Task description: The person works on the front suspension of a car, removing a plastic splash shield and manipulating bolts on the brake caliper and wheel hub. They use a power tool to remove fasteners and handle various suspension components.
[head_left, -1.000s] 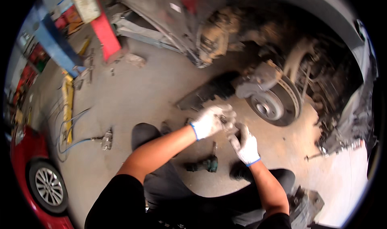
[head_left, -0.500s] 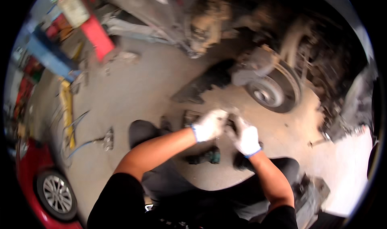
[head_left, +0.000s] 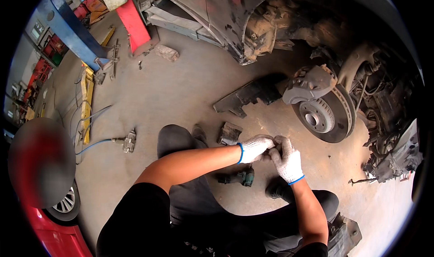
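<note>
A: Hands?
B: L hand in white knit glove (head_left: 256, 149) & R hand in white knit glove (head_left: 288, 162) meet, fingers curled in. Can't tell if either grips smth; the spot btwn fingertips is hidden.
A: Nearest stuff?
B: Dk green-and-blk pistol-shaped power tool (head_left: 247, 178), lying on grey concrete floor (head_left: 149, 98) just below the hands in view. Also a grey boxy metal piece (head_left: 230, 132), up-left of L hand.
A: Brake?
B: Round grey metal brake disc (head_left: 322, 116), up-right of both hands, well apart, w/ rough grey metal caliper (head_left: 311, 83) over its upper-left edge.
</note>
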Available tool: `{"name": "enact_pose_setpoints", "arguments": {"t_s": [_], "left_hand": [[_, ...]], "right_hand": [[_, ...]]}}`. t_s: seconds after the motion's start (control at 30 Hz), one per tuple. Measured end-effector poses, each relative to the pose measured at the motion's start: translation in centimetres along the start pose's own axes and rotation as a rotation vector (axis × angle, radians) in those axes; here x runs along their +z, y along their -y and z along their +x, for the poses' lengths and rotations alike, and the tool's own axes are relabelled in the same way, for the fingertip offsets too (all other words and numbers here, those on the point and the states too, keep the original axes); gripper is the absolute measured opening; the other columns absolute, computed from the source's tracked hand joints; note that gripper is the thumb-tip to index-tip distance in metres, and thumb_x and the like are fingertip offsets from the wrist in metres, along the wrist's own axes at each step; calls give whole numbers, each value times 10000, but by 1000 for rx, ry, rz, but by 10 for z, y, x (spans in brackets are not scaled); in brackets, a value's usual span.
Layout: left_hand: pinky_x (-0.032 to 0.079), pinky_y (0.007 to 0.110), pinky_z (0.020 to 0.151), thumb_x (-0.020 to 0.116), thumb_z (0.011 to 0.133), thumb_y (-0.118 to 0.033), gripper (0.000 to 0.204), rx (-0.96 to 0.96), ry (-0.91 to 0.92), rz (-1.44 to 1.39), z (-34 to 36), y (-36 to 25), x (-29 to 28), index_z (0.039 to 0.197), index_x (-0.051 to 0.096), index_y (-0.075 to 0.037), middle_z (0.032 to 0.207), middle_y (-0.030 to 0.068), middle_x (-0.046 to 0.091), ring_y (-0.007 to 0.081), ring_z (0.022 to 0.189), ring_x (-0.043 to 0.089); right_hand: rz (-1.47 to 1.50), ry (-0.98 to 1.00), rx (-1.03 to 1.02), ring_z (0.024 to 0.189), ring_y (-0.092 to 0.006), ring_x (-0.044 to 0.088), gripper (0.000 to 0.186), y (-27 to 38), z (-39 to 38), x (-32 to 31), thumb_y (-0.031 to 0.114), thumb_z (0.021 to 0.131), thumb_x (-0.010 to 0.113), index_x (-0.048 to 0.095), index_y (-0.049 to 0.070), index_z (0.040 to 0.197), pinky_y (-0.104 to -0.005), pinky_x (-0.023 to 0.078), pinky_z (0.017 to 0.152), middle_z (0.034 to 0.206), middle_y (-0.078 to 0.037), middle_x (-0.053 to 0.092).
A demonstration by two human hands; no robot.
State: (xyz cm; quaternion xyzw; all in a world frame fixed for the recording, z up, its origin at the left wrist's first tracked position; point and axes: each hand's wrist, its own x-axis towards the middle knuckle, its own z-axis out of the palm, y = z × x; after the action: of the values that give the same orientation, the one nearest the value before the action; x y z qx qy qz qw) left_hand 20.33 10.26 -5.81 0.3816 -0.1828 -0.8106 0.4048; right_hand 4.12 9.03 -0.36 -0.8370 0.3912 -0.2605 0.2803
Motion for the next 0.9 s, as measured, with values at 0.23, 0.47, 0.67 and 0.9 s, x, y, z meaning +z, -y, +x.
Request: {"name": "enact_pose_setpoints", "arguments": {"t_s": [0.23, 0.47, 0.67, 0.9], "left_hand": [[405, 267, 444, 500, 902, -81, 138, 55, -63, 192, 0, -24, -11, 945, 619, -28, 738, 73, 620, 154, 552, 552], [601, 305, 618, 434, 891, -24, 317, 221, 59, -176, -16, -79, -14, 1180, 561, 9, 1022, 183, 671, 333, 870, 701], [453, 246, 487, 472, 856, 8, 253, 334, 47, -294, -27, -98, -26, 1084, 580, 26, 751, 89, 585, 182, 575, 533], [228, 218, 373, 618, 896, -254, 121, 277, -59, 44, -28, -101, -22, 855, 625, -141, 617, -70, 455, 36, 467, 376]], "right_hand": [[-76, -87, 14, 597, -309, 647, 298, -12, -1, -4, 75, 843, 598, 552, 18, 1132, -394, 510, 583, 654, -142, 617], [-116, -47, 152, 729, -405, 659, 300, -32, -1, -9, 143, 859, 612, 545, 84, 1146, -485, 528, 675, 773, -186, 676], [-99, -35, 132, 747, -382, 656, 272, -46, 21, 11, 153, 861, 595, 566, 56, 1114, -453, 528, 684, 801, -188, 677], [242, 174, 540, 633, -172, 584, 259, -77, 33, 65, 119, 899, 560, 556, -5, 1125, -299, 487, 557, 804, -102, 630]]}}
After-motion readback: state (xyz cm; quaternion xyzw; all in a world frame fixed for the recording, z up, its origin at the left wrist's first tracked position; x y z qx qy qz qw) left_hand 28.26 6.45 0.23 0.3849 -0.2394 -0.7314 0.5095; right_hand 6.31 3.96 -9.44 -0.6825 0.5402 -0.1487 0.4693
